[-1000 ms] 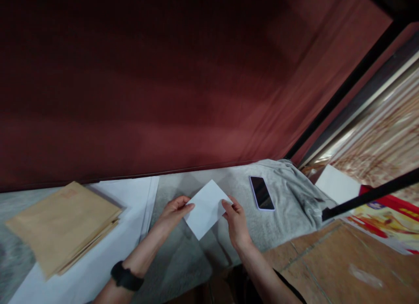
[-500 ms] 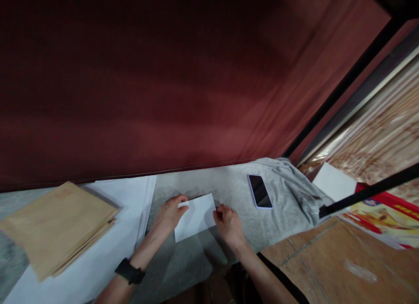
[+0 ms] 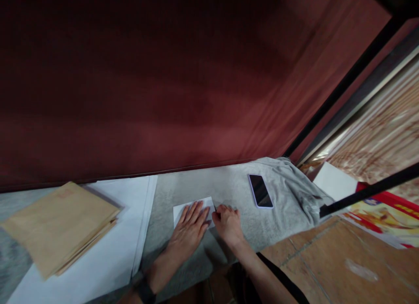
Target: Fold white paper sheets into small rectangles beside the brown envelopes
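A small white sheet of paper (image 3: pixel 208 202) lies on the grey cloth-covered surface (image 3: pixel 229 181), near the bottom centre. Flat on top of it rests my left hand (image 3: pixel 190 229), fingers spread and pointing away from me, covering much of the paper. My right hand (image 3: pixel 228 223) is at the paper's right edge with its fingers curled together. Whether they pinch that edge or something small is hidden. A dark watch is on my left wrist.
Brown envelopes (image 3: pixel 65 225) lie stacked on large white sheets (image 3: pixel 127 234) at the left. A phone (image 3: pixel 261 191) lies to the right of my hands. Behind is a dark red panel (image 3: pixel 183 98). Black bars and a red-and-yellow box (image 3: pixel 382 214) are at the right.
My left hand has let go of the paper's left edge and moved right to lie flat on it. The paper now looks smaller from front to back. My right hand has barely moved.
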Tool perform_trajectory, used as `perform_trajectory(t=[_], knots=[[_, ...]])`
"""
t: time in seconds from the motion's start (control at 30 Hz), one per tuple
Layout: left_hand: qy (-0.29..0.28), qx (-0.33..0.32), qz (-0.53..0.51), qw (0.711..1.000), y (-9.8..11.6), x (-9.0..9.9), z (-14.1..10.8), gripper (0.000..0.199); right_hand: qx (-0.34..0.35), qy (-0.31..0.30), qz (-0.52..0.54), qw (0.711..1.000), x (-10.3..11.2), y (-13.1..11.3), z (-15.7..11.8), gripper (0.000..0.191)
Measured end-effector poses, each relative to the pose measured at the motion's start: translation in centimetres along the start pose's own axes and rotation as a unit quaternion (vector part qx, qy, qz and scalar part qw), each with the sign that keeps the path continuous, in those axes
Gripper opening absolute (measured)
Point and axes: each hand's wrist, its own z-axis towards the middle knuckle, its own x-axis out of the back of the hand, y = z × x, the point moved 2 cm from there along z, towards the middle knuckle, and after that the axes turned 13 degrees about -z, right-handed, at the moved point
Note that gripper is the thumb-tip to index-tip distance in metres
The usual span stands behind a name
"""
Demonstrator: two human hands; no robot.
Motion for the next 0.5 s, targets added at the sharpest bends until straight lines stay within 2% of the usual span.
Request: perform_trajectory(t=[0.13, 0.27, 0.33, 0.5], knots=[[0.008, -0.025, 0.041, 0.999, 0.4, -0.3, -0.5, 0.050, 0.019, 0.046, -0.015, 0.999, 0.2, -0.7, -0.2, 0.015], [0.002, -0.049, 0.064, 0.997, 0.0, -0.7, -0.8, 0.056, 0.151, 0.078, 0.026, 0.985, -0.7, -2.4, -1.1, 0.040], [-0.002, -0.051, 0.067, 0.996, -0.2, -0.8, -1.0, 0.060, 0.193, 0.085, 0.028, 0.977, -1.6, -3.0, -1.8, 0.049], [0.012, -0.017, 0.047, 0.999, -0.6, -1.1, -1.6, 0.066, 0.184, 0.093, -0.009, 0.979, -3.1, -2.5, -2.4, 0.055]])
